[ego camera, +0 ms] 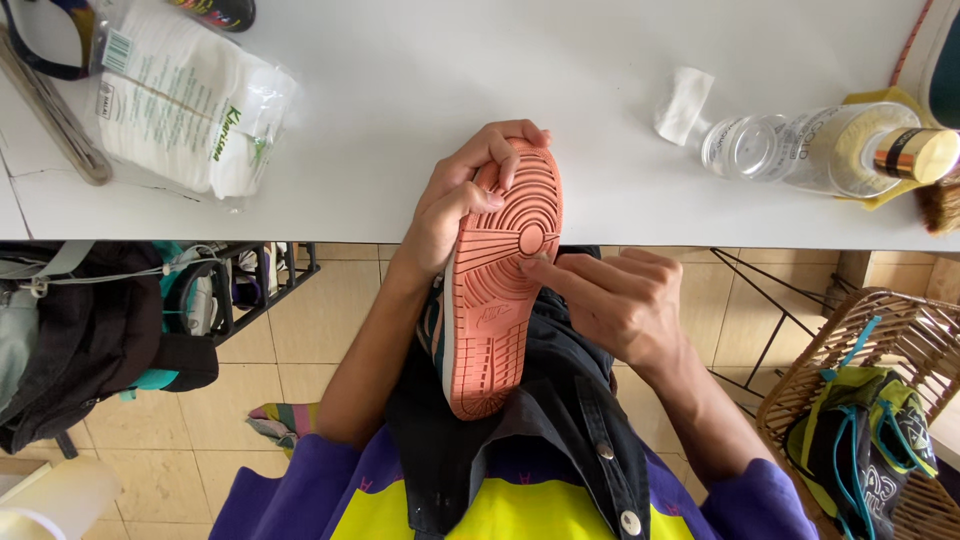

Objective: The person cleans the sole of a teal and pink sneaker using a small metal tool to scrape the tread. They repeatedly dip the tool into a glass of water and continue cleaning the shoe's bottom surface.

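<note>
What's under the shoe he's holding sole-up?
A dark cloth or apron lies beneath the shoe, over the person's lap. The left hand grips its toe; the upper faces down, mostly hidden.

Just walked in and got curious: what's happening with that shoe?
A seated person holds a sneaker sole-up against the edge of a white table. The left hand grips its toe end, while the right hand presses fingertips on the orange sole. A pack of cotton pads and a clear bottle lie on the table.
</note>
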